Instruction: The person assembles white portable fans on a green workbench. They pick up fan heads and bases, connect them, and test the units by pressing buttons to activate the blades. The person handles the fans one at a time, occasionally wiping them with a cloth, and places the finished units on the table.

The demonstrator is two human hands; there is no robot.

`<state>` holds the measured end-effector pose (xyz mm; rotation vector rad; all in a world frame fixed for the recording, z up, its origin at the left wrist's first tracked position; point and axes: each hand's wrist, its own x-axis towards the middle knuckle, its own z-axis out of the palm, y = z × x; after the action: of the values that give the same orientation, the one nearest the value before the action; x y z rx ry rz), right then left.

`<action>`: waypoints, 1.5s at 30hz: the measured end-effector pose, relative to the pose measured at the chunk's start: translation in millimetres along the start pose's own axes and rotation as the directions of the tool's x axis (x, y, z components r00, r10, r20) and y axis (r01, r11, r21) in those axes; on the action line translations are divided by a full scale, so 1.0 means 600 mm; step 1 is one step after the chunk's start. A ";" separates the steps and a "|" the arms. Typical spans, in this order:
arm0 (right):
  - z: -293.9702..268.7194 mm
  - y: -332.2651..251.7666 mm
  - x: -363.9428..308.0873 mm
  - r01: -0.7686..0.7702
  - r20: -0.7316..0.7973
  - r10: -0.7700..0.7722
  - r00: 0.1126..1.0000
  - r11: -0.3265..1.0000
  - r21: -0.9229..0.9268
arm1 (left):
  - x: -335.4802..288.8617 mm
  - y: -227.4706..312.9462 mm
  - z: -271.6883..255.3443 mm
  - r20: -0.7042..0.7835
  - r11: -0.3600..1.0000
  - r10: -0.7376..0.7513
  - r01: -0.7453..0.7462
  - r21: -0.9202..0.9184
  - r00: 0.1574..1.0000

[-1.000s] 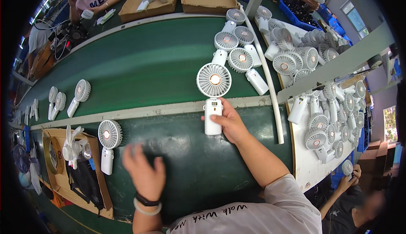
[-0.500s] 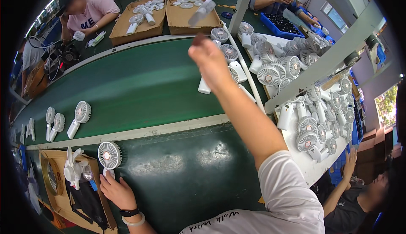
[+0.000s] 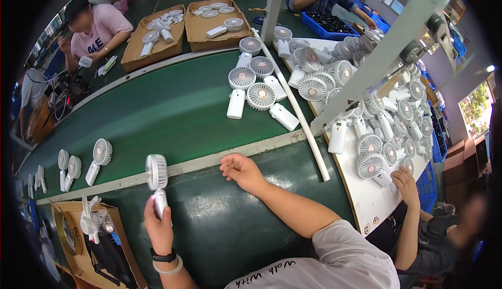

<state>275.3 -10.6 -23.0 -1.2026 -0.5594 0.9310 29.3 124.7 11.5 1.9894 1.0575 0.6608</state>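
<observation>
My left hand (image 3: 160,225) is wrapped around the handle of a white handheld fan (image 3: 157,173) and holds it upright above the green bench, its round head slightly blurred. My right hand (image 3: 243,173) hovers over the bench edge, empty, with its fingers loosely curled and a little apart. On the green conveyor belt (image 3: 172,101), several white fans (image 3: 102,153) stand or lean at the left. Another cluster of fans (image 3: 261,96) lies at the belt's right end, beside a white pipe (image 3: 293,106).
Two cardboard trays (image 3: 191,39) of fans and parts sit beyond the belt. Fans are heaped on a white table (image 3: 361,210) at right, behind a slanting metal post (image 3: 361,88). A cardboard box (image 3: 65,205) stands lower left. Co-workers are around; one's hand (image 3: 405,184) touches the heap.
My right hand has drawn back from the far cardboard tray, where the fan that was in mid-air now lies. My left hand has lifted its fan and moved it right.
</observation>
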 end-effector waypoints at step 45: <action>0.006 -0.006 -0.012 0.010 0.051 -0.009 0.999 1.000 -0.019 | -0.018 0.087 0.187 0.397 0.379 0.105 0.332 -0.864 0.912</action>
<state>269.8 -15.2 -17.8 -1.1954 -0.6157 0.9526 128.8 53.6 -10.5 0.9265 0.3588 0.5430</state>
